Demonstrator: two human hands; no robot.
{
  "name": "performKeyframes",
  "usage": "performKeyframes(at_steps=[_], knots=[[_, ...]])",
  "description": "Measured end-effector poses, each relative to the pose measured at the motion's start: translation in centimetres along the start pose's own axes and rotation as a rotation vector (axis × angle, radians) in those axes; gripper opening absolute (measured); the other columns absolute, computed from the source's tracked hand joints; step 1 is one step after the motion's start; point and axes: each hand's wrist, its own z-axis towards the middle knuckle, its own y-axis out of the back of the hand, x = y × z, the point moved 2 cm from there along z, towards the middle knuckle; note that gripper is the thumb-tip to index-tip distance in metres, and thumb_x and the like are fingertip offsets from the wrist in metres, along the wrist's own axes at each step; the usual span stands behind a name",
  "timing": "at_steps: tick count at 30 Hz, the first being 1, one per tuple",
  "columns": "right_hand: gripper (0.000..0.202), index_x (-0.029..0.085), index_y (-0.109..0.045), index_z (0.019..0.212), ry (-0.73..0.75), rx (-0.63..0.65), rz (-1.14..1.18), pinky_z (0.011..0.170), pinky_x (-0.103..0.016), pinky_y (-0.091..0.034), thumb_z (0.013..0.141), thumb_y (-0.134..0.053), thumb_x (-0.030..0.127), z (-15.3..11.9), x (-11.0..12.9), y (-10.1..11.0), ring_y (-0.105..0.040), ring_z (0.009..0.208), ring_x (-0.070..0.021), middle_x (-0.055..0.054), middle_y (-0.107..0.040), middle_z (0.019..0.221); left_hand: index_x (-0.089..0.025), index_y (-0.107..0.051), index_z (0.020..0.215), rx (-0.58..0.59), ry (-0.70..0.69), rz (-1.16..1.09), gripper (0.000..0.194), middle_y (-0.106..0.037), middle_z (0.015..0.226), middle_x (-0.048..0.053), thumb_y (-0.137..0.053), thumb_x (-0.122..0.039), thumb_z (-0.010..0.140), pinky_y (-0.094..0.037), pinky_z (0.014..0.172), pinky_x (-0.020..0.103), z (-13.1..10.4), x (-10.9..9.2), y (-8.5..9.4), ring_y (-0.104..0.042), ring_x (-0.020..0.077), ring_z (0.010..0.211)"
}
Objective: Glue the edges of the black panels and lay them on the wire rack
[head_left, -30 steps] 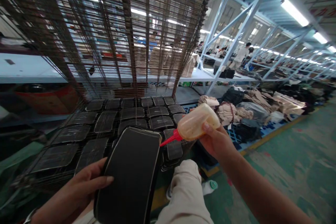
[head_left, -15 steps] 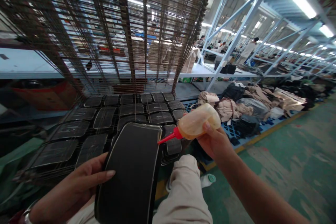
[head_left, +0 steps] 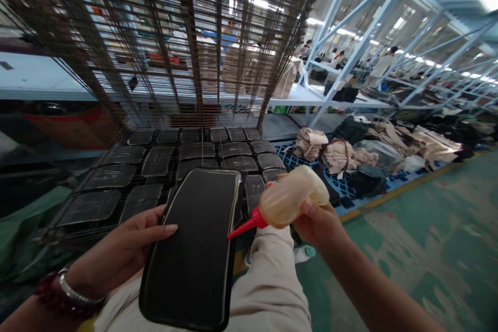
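My left hand [head_left: 136, 241] grips the left edge of a black curved panel [head_left: 194, 249] with rounded corners, its thumb on top and its fingers underneath. A pale, glossy line runs along the panel's border. In my right hand [head_left: 315, 218] is a translucent squeeze bottle [head_left: 293, 197] with amber liquid inside, tilted down to the left. Its red nozzle [head_left: 247, 222] has its tip at the panel's right edge, on or just above the border line. The panel lies over my lap.
Behind the panel, a wire rack [head_left: 136, 171] bears rows of similar black panels, with its mesh upper part [head_left: 194, 36] raised. Bundles of beige fabric [head_left: 336, 155] sit on a blue lattice pallet [head_left: 288, 153] to the right. A green-capped bottle [head_left: 305, 253] stands on the floor by my leg.
The red nozzle tip has travelled down the panel's right edge, toward me, from near its top corner. My left hand still holds the panel. The view has shifted slightly.
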Motion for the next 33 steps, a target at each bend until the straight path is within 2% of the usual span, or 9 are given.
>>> performKeyframes(at_steps=[8, 12, 15, 19, 23, 28, 30, 33], knots=[[0.048, 0.024, -0.072, 0.118, -0.068, 0.069, 0.003, 0.097, -0.042, -0.055, 0.074, -0.086, 0.038, -1.4, -0.9, 0.3, -0.071, 0.105, -0.0284, -0.011, -0.075, 0.114, -0.009, -0.06, 0.124, -0.101, 0.001, -0.008, 0.054, -0.079, 0.105, 0.02, -0.08, -0.012, 0.074, -0.064, 0.075, 0.043, 0.8, 0.0, 0.0, -0.078, 0.0291, 0.082], [0.054, 0.022, -0.07, 0.12, -0.09, 0.071, -0.017, 0.097, -0.041, -0.054, 0.072, -0.088, 0.039, -2.2, -1.3, 0.3, -0.068, 0.11, -0.0291, -0.013, -0.074, 0.117, -0.007, -0.066, 0.113, -0.159, -0.016, -0.032, 0.042, -0.08, 0.095, 0.018, -0.079, -0.009, 0.073, -0.065, 0.069, 0.039, 1.0, 0.0, 0.0, -0.077, 0.0261, 0.074], [0.052, 0.022, -0.07, 0.12, -0.107, 0.12, -0.017, 0.096, -0.041, -0.054, 0.074, -0.087, 0.039, -2.7, -1.4, 0.1, -0.069, 0.108, -0.0291, -0.012, -0.074, 0.117, -0.008, -0.068, 0.106, -0.194, -0.033, -0.045, 0.035, -0.08, 0.09, 0.017, -0.076, -0.007, 0.072, -0.065, 0.067, 0.038, 1.2, 0.0, 0.3, -0.077, 0.0253, 0.071], [0.053, 0.022, -0.07, 0.121, -0.116, 0.141, -0.003, 0.096, -0.042, -0.054, 0.074, -0.086, 0.04, -3.0, -1.5, -0.1, -0.069, 0.108, -0.029, -0.012, -0.074, 0.117, -0.01, -0.069, 0.099, -0.263, -0.062, -0.073, 0.023, -0.08, 0.084, 0.014, -0.068, -0.002, 0.077, -0.065, 0.064, 0.036, 1.4, 0.0, 0.8, -0.077, 0.0233, 0.068], [0.054, 0.021, -0.07, 0.12, -0.094, 0.093, 0.024, 0.096, -0.043, -0.054, 0.073, -0.088, 0.039, -3.1, -1.7, 0.3, -0.068, 0.11, -0.0299, -0.013, -0.074, 0.117, -0.009, -0.07, 0.094, -0.331, -0.094, -0.122, 0.02, -0.079, 0.076, 0.012, -0.062, 0.002, 0.079, -0.065, 0.057, 0.035, 1.4, -0.2, 0.9, -0.075, 0.0223, 0.061], [0.058, 0.024, -0.069, 0.121, -0.025, -0.089, 0.094, 0.097, -0.043, -0.054, 0.069, -0.09, 0.038, -4.2, -3.6, 1.1, -0.068, 0.111, -0.0303, -0.012, -0.074, 0.118, -0.006, -0.07, 0.104, -0.433, -0.093, -0.217, 0.025, -0.08, 0.079, 0.015, -0.057, 0.0, 0.084, -0.066, 0.061, 0.037, 1.3, 0.1, 0.8, -0.077, 0.0257, 0.067], [0.056, 0.023, -0.069, 0.121, -0.052, -0.123, 0.129, 0.097, -0.041, -0.054, 0.071, -0.089, 0.037, -4.8, -5.0, 0.8, -0.068, 0.112, -0.0298, -0.012, -0.073, 0.121, -0.007, -0.07, 0.103, -0.469, -0.11, -0.257, 0.024, -0.08, 0.082, 0.015, -0.057, 0.0, 0.084, -0.066, 0.061, 0.038, 1.4, 0.5, 0.8, -0.077, 0.0262, 0.069], [0.046, 0.021, -0.071, 0.117, -0.169, -0.144, 0.204, 0.096, -0.038, -0.055, 0.077, -0.085, 0.038, -4.7, -6.7, -0.4, -0.069, 0.11, -0.0273, -0.014, -0.073, 0.119, -0.01, -0.071, 0.103, -0.458, -0.174, -0.26, 0.026, -0.081, 0.09, 0.016, -0.059, 0.001, 0.083, -0.067, 0.065, 0.038, 1.5, 1.3, 0.5, -0.078, 0.0269, 0.073]])
